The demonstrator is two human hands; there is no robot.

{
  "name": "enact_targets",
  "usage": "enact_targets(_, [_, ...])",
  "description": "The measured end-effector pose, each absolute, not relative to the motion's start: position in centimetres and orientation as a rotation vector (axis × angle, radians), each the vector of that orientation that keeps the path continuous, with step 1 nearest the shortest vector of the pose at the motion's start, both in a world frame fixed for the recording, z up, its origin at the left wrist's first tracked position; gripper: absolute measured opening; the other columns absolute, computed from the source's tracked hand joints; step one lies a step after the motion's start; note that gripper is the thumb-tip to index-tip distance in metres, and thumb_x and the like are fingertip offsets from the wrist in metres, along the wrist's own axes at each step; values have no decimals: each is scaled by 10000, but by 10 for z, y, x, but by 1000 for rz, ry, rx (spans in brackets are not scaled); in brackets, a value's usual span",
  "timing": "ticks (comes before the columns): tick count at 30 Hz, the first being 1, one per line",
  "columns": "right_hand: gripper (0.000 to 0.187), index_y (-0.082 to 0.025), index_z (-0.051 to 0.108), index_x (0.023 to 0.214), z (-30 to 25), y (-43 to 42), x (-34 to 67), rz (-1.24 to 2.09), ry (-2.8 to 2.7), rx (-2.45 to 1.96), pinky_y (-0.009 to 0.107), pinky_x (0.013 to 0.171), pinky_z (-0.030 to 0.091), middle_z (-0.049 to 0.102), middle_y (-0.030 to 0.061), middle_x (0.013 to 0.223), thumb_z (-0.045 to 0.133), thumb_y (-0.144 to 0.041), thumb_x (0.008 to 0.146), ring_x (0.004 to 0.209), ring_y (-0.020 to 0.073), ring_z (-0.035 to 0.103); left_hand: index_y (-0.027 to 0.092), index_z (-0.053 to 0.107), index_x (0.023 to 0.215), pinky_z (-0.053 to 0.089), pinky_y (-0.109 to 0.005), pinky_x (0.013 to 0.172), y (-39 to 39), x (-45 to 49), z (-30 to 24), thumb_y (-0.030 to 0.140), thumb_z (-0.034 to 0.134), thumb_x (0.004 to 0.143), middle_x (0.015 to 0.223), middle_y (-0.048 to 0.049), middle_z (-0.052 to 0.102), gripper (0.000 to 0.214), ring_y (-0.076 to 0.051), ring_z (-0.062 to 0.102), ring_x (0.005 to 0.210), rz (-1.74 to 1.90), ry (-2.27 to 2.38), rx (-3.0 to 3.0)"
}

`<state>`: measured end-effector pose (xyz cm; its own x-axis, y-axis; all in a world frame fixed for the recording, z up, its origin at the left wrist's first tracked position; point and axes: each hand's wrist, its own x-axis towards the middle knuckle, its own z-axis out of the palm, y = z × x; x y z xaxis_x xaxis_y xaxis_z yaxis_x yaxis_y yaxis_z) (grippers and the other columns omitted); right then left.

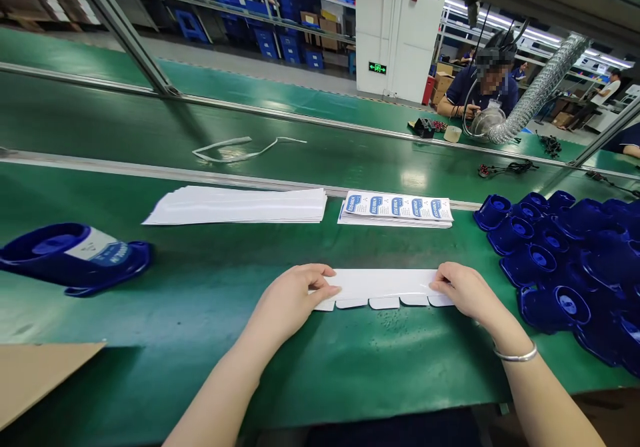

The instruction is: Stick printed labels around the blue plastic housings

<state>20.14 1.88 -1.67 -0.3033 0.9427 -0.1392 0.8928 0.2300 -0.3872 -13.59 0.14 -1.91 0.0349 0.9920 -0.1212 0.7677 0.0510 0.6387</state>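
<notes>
A white label sheet [383,282] is stretched between my two hands over the green bench, its printed side not showing. Along its lower edge several rounded label tabs stick out. My left hand [300,297] pinches the left end between thumb and fingers. At the right end, my right hand [463,288] grips the sheet the same way. Just behind lies a stack of blue-and-white printed label sheets [400,208]. Left of that stack rests a pile of plain white strips [240,206].
Many dark blue plastic housings [545,254] crowd the right side. One blue housing with a label [75,254] lies at the left, behind a cardboard piece [45,374]. A metal rail [250,179] runs behind the papers. Across the line sits a co-worker [493,84] beside a silver duct [540,94].
</notes>
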Motion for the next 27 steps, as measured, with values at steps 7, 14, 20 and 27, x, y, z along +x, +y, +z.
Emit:
enact_targets(7, [147, -176, 647, 789, -13, 33, 191, 568, -2379, -1915, 284, 727, 425, 703, 45, 890, 649, -240, 920, 841, 186, 638, 248, 649, 622, 399, -292, 624, 24, -133, -6, 496, 599, 754, 998, -16, 755, 285, -237, 653, 769, 284, 1920, 1709])
enact_targets(14, [223, -148, 664, 973, -7, 48, 184, 689, -2429, -1953, 375, 840, 560, 680, 45, 990, 631, -369, 971, 890, 177, 658, 221, 616, 550, 323, -289, 541, 42, -138, -7, 498, 653, 668, 734, -75, 706, 303, -236, 584, 643, 280, 1883, 1784])
enact_targets(20, [243, -126, 667, 1010, -2, 60, 205, 848, -2414, -1779, 358, 792, 582, 679, 37, 1002, 658, -363, 956, 890, 194, 672, 199, 658, 676, 410, -289, 630, 32, -152, 0, 633, 601, 675, 757, -50, 670, 438, -231, 584, 722, 377, 1559, 1890])
enact_targets(27, [256, -124, 665, 1025, 3, 92, 237, 823, -2353, -1822, 354, 786, 580, 675, 40, 1023, 638, -372, 966, 903, 203, 668, 178, 707, 801, 444, -318, 761, 57, -136, 1, 634, 610, 730, 879, -55, 694, 471, -245, 595, 842, 417, 1374, 1793])
